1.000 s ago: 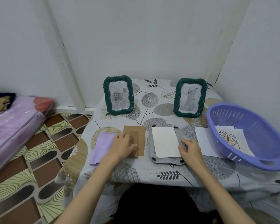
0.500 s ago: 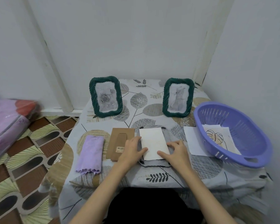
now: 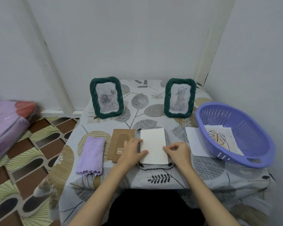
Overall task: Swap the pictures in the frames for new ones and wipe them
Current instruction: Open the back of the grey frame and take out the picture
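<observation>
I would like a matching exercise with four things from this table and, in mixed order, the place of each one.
Things:
1. cloth
2. rose frame
3. leaf drawing
4. white sheet

Places:
A. in the basket
B. under both hands, on the face-down frame
C. upright at back left
D. flat, left of the brown backing board

Pairs: 1-D, 2-C, 3-A, 4-B

Leaf-print tablecloth (image 3: 142,101); pink bundle (image 3: 5,121) left; patterned floor (image 3: 23,154).
</observation>
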### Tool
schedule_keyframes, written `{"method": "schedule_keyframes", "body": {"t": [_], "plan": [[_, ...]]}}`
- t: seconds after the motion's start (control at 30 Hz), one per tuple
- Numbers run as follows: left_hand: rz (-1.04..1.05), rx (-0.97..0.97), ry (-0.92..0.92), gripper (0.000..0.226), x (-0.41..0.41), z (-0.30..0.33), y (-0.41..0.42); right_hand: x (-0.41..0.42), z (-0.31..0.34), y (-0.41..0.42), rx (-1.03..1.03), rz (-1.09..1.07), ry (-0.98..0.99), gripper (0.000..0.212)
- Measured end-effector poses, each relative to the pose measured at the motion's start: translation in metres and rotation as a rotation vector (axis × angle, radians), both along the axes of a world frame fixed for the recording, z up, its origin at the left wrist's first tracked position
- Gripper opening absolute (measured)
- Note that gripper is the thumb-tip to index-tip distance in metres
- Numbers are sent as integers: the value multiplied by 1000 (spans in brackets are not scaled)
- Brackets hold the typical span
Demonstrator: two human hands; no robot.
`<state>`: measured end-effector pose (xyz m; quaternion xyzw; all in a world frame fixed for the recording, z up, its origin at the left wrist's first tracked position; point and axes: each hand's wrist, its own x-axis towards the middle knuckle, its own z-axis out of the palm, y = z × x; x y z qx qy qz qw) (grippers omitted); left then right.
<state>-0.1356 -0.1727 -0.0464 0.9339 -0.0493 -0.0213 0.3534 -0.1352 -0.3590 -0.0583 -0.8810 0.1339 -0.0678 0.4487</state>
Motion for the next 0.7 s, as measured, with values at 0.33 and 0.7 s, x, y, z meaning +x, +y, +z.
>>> {"method": "schedule_keyframes", "body": {"t": [0.33, 0.7], "plan": [[-83, 51, -56, 52, 10, 2, 11, 5, 13, -8, 160, -24, -42, 15], [-335, 356, 109, 129, 18, 1, 19, 7, 11, -40, 320, 87, -51, 25]]}}
